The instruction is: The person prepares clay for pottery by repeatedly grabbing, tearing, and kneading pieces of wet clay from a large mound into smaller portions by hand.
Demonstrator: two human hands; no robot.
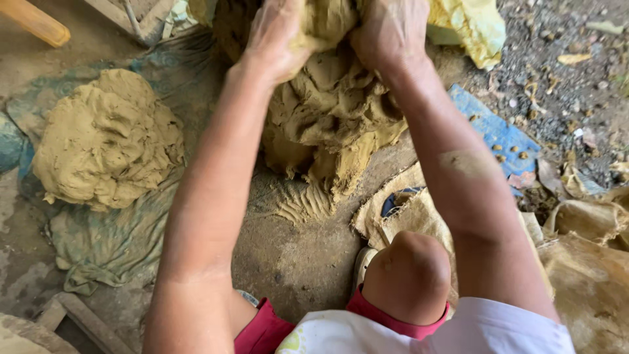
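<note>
Now both hands dug into big clay heap (pixel 331 105) on dirt floor: left hand (pixel 275 36) closed over clay lump at top, right hand (pixel 388 29) clenched beside it. Second clay mound (pixel 108 141) on cloth (pixel 108 246), well apart, left.

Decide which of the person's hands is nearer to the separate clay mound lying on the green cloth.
Left. The left hand grips the big clay lump, on the mound's side; the right hand grips it farther away.
</note>
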